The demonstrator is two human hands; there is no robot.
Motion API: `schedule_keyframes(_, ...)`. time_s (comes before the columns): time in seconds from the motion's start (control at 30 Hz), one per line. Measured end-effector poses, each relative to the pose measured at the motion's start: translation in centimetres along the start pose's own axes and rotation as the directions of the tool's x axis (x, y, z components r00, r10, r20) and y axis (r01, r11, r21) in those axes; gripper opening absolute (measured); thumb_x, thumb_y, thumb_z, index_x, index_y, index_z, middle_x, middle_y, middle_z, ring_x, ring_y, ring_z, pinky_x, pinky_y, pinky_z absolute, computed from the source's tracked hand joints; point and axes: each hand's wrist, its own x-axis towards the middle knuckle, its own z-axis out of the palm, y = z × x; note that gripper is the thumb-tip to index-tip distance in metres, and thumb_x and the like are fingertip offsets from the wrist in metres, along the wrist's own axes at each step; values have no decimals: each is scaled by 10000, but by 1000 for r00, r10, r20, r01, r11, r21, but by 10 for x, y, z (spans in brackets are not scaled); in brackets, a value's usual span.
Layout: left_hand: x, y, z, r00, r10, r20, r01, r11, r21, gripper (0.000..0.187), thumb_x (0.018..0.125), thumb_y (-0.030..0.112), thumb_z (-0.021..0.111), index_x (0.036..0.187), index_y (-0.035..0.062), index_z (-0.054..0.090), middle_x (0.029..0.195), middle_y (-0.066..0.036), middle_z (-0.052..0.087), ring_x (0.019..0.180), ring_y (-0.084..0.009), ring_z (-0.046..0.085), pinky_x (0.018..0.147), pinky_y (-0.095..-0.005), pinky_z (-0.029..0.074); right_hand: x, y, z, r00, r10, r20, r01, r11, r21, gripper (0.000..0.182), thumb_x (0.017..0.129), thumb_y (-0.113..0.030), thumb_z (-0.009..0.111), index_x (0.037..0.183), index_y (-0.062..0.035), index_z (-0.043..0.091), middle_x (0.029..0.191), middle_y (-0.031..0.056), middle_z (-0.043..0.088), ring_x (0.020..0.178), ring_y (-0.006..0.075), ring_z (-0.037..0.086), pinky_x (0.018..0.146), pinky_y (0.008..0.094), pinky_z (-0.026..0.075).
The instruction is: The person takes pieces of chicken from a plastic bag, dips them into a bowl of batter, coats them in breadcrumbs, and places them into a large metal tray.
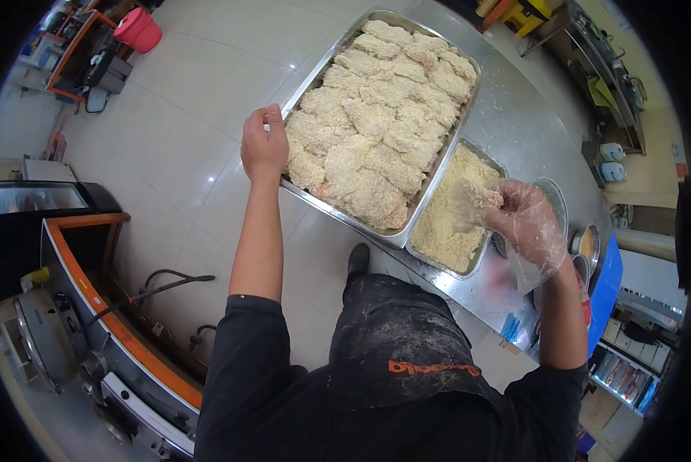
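Rows of crumb-coated meat pieces (376, 115) fill a large metal tray (344, 221), overlapping each other. My bare left hand (265, 144) grips the tray's left rim, its fingertips partly hidden. A smaller metal tray of pale breadcrumbs (443, 229) sits right beside it. Over those crumbs, my right hand (526, 223), in a clear plastic glove, pinches a small crumb-coated piece (480, 196). The piece and the crumbs around it look slightly blurred.
Both trays rest on a steel table (519, 108). Behind my right hand are a metal bowl (553, 196) and a smaller bowl with orange contents (588, 245). A red bucket (138, 29) stands on the tiled floor; an orange-edged counter (115, 308) is at left.
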Motion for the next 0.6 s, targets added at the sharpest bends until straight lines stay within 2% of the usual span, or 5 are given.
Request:
schedule_keyframes(0.2, 2, -10, 6, 998, 54, -21, -53, 998, 35, 494, 960, 519, 485, 1095, 72, 646, 1043, -137, 642, 992, -337, 620, 831, -445, 486, 48, 23, 120, 981, 177, 84, -190, 755, 627, 204, 848, -100, 680, 1000, 25, 626, 874, 79, 677, 793, 150, 661, 677, 289, 552)
schedule_keyframes(0.33, -2, 2, -3, 999, -18, 36, 17, 999, 36, 491, 956, 501, 496, 1076, 51, 650, 1070, -162, 640, 1007, -357, 615, 849, -438, 483, 77, 49, 153, 991, 104, 89, -100, 994, -50, 354, 819, -269, 672, 1008, 28, 627, 871, 207, 693, 770, 285, 695, 694, 369, 561)
schedule_keyframes(0.4, -4, 0, -2, 998, -43, 45, 41, 998, 46, 510, 942, 517, 513, 1104, 51, 643, 1098, -166, 622, 1021, -364, 609, 850, -452, 489, 70, 41, 141, 984, -174, 46, 171, 823, -542, 421, 809, -346, 626, 1001, 29, 636, 896, 253, 680, 796, 366, 683, 714, 415, 554)
schedule_keyframes(0.57, -4, 6, -9, 1000, 1, 8, -2, 1000, 25, 507, 931, 505, 535, 1110, 41, 638, 1049, -183, 602, 996, -373, 602, 855, -470, 479, 59, -44, 110, 995, 97, 30, -38, 627, -778, 513, 914, -449, 489, 1154, -22, 640, 1083, 233, 676, 1061, 356, 642, 952, 447, 486)
schedule_keyframes(0.6, -4, 9, -12, 1000, -4, 1, 4, 1000, 29, 507, 932, 503, 535, 1113, 41, 637, 1047, -182, 601, 997, -372, 601, 859, -471, 477, 71, -38, 115, 988, -152, 32, 121, 626, -771, 537, 929, -459, 455, 1227, -37, 601, 1186, 225, 624, 1160, 358, 567, 1021, 458, 410)
